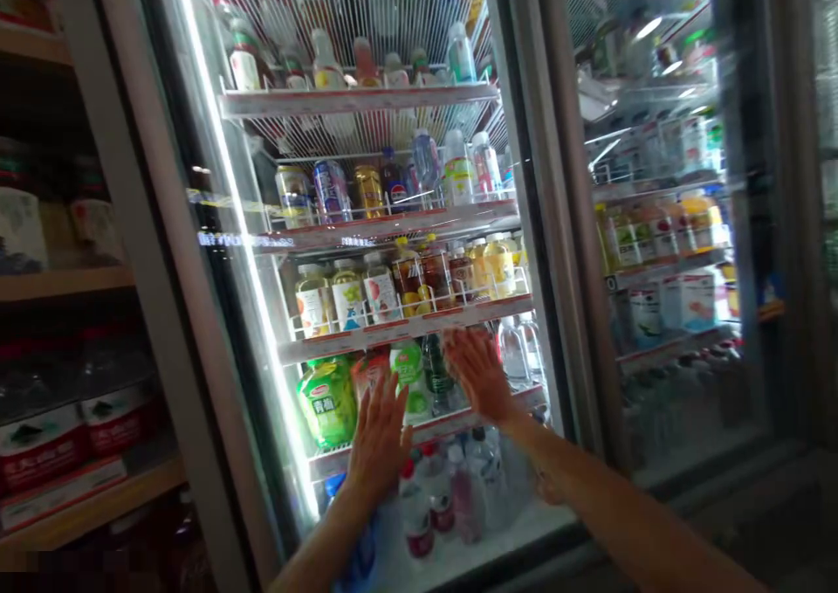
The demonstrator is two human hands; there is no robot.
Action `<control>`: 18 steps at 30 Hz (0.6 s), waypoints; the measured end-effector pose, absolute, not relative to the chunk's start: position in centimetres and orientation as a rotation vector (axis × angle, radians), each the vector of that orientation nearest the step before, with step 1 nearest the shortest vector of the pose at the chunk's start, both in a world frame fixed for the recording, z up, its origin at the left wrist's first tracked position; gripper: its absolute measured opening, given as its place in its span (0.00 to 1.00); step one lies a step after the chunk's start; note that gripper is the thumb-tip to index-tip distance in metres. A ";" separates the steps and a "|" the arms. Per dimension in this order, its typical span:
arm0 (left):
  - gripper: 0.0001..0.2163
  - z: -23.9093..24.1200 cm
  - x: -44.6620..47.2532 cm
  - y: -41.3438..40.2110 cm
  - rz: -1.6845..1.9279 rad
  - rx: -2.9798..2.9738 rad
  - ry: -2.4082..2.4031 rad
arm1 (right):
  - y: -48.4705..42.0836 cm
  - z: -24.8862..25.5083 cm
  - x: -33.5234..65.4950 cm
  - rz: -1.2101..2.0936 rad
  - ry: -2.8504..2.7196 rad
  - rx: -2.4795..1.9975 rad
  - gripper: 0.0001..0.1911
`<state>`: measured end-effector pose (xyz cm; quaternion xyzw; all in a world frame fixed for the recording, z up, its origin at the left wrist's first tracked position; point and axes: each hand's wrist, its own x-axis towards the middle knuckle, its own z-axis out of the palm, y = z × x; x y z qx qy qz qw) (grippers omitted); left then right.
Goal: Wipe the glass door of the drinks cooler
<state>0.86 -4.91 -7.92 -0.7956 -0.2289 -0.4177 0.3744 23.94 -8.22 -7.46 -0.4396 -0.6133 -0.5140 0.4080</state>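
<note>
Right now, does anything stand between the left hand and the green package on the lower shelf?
Apparently a glass door: reflected lettering crosses the view, suggesting a pane between the left hand and the green package. Nothing else visible blocks it.

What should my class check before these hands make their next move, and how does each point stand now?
1. Left hand free: ok, fingers raised, nothing held.
2. Right hand free: ok, also holding nothing.
3. Green bag in clear view: ok, its front shows, left of the left hand.
4. Red package unobstructed: not ok, the left hand's fingers partly cover it.
5. Both hands apart from any surface: cannot tell, depth is unclear in this one view.
</note>
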 end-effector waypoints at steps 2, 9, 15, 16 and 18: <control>0.24 -8.4 1.8 -5.1 -1.027 -2.042 -0.542 | -8.8 -8.7 25.2 -1.345 -1.783 -1.048 0.24; 0.22 -9.5 4.4 -5.9 -1.038 -2.045 -0.535 | -9.1 -10.0 28.8 -1.227 -1.094 -1.162 0.28; 0.22 -11.4 5.2 -5.8 -1.049 -2.081 -0.518 | -10.0 -13.0 28.5 -1.246 -1.501 -1.188 0.28; 0.22 -11.6 5.2 -5.8 -1.051 -2.084 -0.530 | -10.0 -12.8 28.9 -1.217 -1.346 -1.226 0.28; 0.21 -11.9 5.1 -5.8 -1.048 -2.085 -0.549 | -9.8 -12.4 29.2 -1.146 -0.980 -1.259 0.29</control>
